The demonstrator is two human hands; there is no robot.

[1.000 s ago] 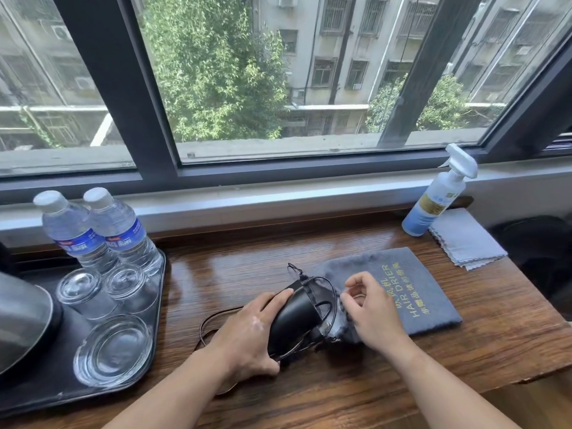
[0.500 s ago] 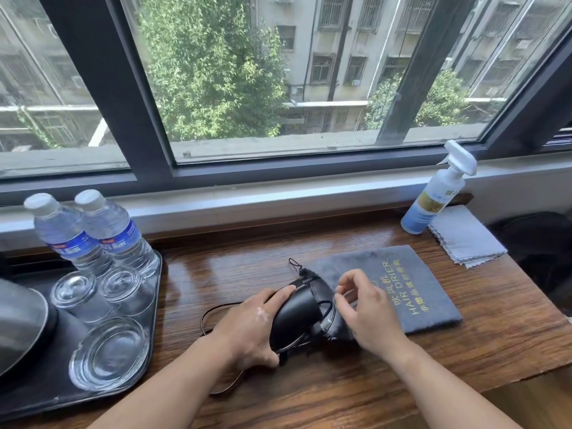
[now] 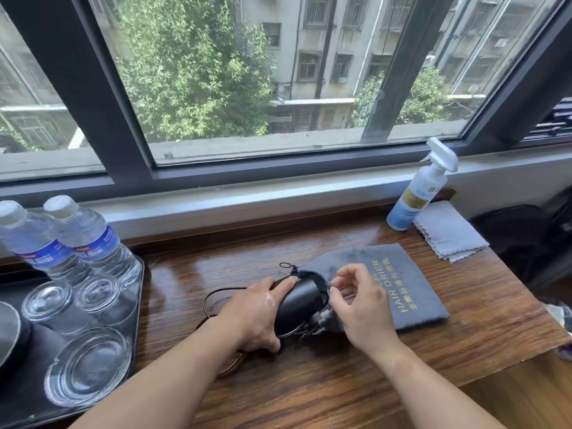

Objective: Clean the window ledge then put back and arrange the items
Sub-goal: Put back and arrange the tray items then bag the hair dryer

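Hair dryer (image 3: 297, 308), black, lies near the middle of the wooden ledge (image 3: 340, 382), its long axis running from near-left to far-right, with the far-right end tucked into the mouth of a grey drawstring bag (image 3: 411, 292) printed "HAIR DRIER". The bag lies flat, stretching away to the right of the dryer. A dark cord (image 3: 213, 300) loops out on the wood to the left, partly under the left wrist.

The left hand (image 3: 257, 314) is clasped over the dryer's near-left end, index finger stretched along its top. The right hand (image 3: 362, 308) pinches the bag's open edge between thumb and fingertips, right at the dryer's body.

One bag and one dryer are in view. At the far right stands one spray bottle (image 3: 418, 196), upright, with a white trigger head, and just beside it on the right lies one folded grey cloth (image 3: 448, 233). At the left edge a dark tray (image 3: 136, 274) carries two water bottles (image 3: 83, 239) with blue labels standing side by side, and three clear glasses (image 3: 89, 363) turned upside down in front of them. Part of a metal object (image 3: 7, 329) shows at the tray's left edge, too cropped to identify.
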